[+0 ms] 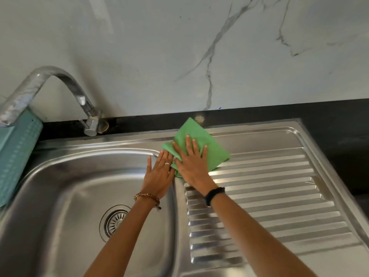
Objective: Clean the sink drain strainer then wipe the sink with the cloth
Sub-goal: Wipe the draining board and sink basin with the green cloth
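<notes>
A green cloth (207, 142) lies flat on the far left corner of the ribbed steel drainboard (279, 186). My right hand (191, 162) presses on it with straight, spread fingers. My left hand (159, 174) lies flat beside it on the rim between the basin (65, 186) and the drainboard, its fingertips touching the cloth's left edge. The round drain strainer (115, 220) sits in the basin's floor, partly hidden by my left forearm.
A curved steel tap (60, 80) arches over the basin from the back ledge. A teal patterned object (16, 156) stands at the left edge. Black countertop (339, 126) borders the sink at the back and right, below a marble wall.
</notes>
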The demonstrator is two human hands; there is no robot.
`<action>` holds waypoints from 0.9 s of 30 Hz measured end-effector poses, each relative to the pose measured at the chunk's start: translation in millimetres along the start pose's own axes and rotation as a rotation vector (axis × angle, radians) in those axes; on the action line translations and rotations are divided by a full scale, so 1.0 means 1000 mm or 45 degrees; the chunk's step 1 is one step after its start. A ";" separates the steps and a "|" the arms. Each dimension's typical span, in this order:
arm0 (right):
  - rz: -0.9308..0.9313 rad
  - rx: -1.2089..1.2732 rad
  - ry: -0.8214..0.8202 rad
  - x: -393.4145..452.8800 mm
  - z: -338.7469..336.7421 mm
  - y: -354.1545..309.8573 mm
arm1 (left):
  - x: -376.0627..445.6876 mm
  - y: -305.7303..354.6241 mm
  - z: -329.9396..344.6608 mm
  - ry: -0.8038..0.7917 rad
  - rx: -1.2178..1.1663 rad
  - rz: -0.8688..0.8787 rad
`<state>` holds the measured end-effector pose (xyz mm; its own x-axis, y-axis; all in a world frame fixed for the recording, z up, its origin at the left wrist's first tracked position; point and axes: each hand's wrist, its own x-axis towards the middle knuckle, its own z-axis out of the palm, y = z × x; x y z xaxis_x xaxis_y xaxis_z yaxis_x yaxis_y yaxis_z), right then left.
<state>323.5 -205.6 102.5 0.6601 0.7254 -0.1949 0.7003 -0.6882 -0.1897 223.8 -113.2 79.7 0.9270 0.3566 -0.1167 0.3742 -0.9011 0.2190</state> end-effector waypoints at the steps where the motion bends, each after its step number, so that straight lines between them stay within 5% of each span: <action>1: -0.025 -0.006 0.013 0.001 0.001 -0.002 | 0.000 -0.001 0.000 -0.024 -0.016 -0.010; 8: 0.156 0.035 0.151 -0.016 -0.004 0.091 | -0.003 0.021 -0.016 -0.020 -0.155 -0.091; 16: 0.747 0.018 0.083 -0.053 -0.038 0.276 | 0.008 0.127 -0.018 -0.095 -0.206 0.347; 21: 0.513 -0.016 0.077 -0.056 -0.028 0.217 | 0.015 0.156 0.001 -0.283 -0.203 0.311; 27: 0.173 -0.044 0.092 -0.043 -0.006 0.161 | 0.014 0.151 0.012 -0.254 -0.085 0.278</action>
<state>409.9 -347.4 86.4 0.7664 0.6254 -0.1463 0.6112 -0.7802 -0.1332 293.1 -246.9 99.8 0.9644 0.0948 -0.2468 0.1739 -0.9306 0.3221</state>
